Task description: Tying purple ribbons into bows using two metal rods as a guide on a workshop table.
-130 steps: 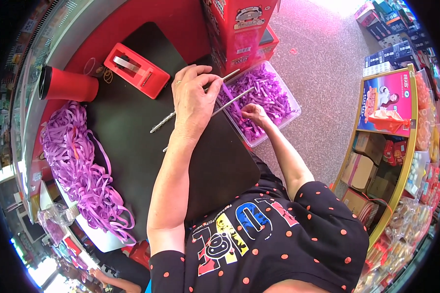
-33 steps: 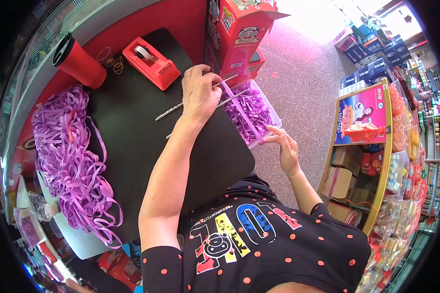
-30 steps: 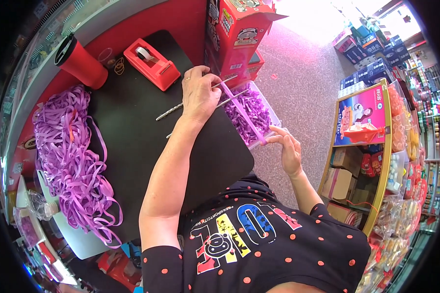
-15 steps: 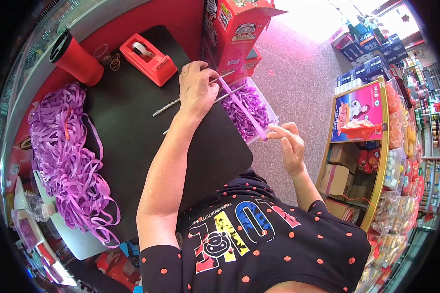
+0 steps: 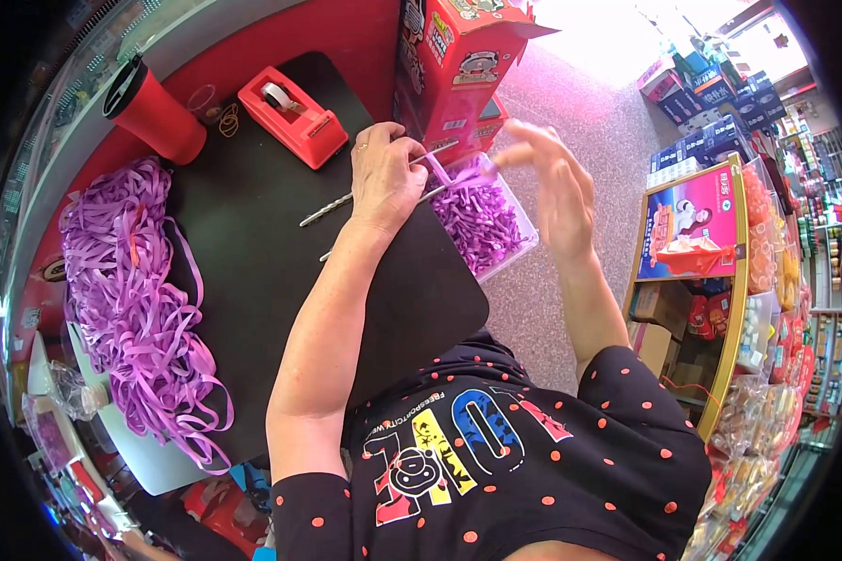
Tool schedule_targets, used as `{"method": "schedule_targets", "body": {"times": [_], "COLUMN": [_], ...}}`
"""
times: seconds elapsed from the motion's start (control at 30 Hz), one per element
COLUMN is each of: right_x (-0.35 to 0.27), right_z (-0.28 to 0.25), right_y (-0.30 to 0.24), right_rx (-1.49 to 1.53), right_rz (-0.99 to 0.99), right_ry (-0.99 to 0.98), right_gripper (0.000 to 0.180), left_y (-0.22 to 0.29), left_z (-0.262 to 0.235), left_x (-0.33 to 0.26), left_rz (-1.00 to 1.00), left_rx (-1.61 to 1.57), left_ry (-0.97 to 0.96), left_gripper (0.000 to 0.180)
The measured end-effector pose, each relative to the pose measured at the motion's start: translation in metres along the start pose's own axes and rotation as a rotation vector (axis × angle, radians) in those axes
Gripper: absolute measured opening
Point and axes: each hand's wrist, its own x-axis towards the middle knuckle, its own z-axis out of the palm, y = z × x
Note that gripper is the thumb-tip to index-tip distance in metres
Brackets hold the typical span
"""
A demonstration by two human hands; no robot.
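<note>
My left hand (image 5: 384, 179) is closed on a pair of thin metal rods over the far right table edge. The upper rod (image 5: 326, 210) has a twisted, drill-like end; most of the lower one is hidden beneath my hand and wrist. A purple ribbon (image 5: 437, 169) runs across the rods just right of my fingers. To its right, my right hand (image 5: 559, 192) is raised, blurred, its fingertips pinched at the ribbon's free length. Below them, a clear plastic bin (image 5: 524, 245) holds many short purple ribbon pieces (image 5: 480, 229). A large heap of purple ribbon (image 5: 136, 299) lies at the table's left.
A red tape dispenser (image 5: 295, 117), rubber bands (image 5: 229, 120) and a red tumbler (image 5: 159, 117) stand at the back of the black table (image 5: 253, 215). Beyond the bin rises a red carton (image 5: 458, 70). A shelf cabinet (image 5: 688, 299) with packaged goods stands at right.
My right hand has swung up and away from me, carrying the ribbon from below the bin's near side to beside the rods. My left hand keeps its hold on the rods.
</note>
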Motion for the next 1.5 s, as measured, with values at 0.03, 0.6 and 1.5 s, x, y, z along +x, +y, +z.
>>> {"method": "schedule_targets", "body": {"times": [0.03,0.6,1.5], "right_x": [0.012,0.068,-0.025], "right_z": [0.003,0.029,0.015], "right_y": [0.005,0.178,0.049], "right_rx": [0.066,0.259,-0.006], "right_rz": [0.010,0.534,0.590], "right_ry": [-0.027,-0.342,-0.109], "right_gripper": [0.051,0.062,0.027], "left_y": [-0.001,0.000,0.036], "left_z": [0.000,-0.001,-0.018], "left_x": [0.000,0.001,-0.028], "left_rz": [-0.019,-0.030,-0.673], "left_rx": [-0.004,-0.052,-0.836], "left_ry": [-0.011,-0.001,-0.215], "left_gripper": [0.016,0.012,0.030]}}
